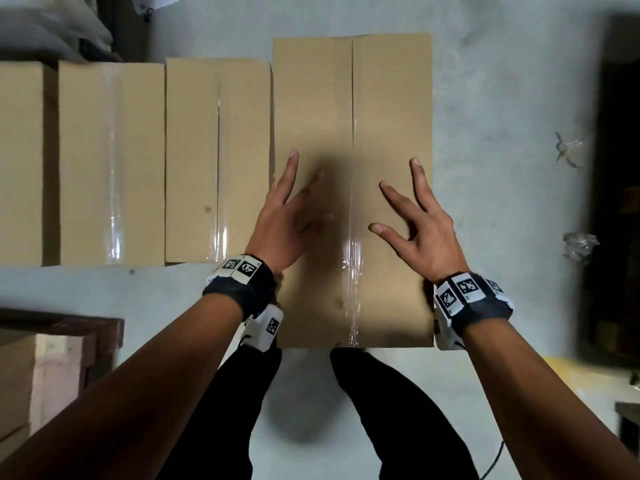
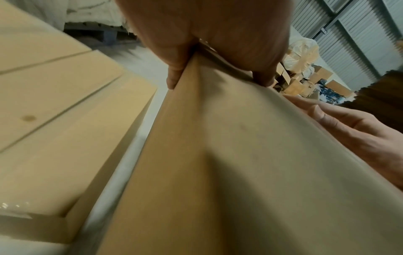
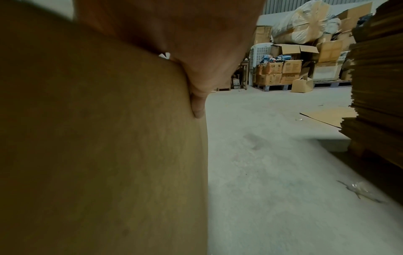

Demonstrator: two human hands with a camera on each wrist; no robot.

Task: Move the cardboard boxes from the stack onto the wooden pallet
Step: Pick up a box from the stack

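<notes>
Both hands are spread flat over the top of one large cardboard box (image 1: 353, 188), fingers straight and apart, neither clamped on anything. The left hand (image 1: 287, 216) lies over the box's left half, its outer fingers reaching toward the left edge. The left wrist view shows a fingertip hanging over that edge and down the side wall. The right hand (image 1: 415, 223) rests on the right half, beside the taped centre seam (image 1: 352, 271) that runs between the two hands. In the right wrist view a fingertip sits against the box's right edge. Whether the palms press down or only hover I cannot tell for sure.

This box stands directly ahead of the person, its near end close to the legs. To the left of the left hand a row of other boxes (image 1: 218, 157) sits side by side, lower than the one under the hands, with a narrow strip of grey floor (image 1: 502, 116) showing between in the left wrist view.

As to progress, it is not clear which group is the stack and which the pallet load. A dark wooden edge (image 1: 69, 323), possibly the pallet, shows below and left of the left forearm. My reading is that the box under the hands is the one now in question, not yet lifted, and several boxes are still to be dealt with.
</notes>
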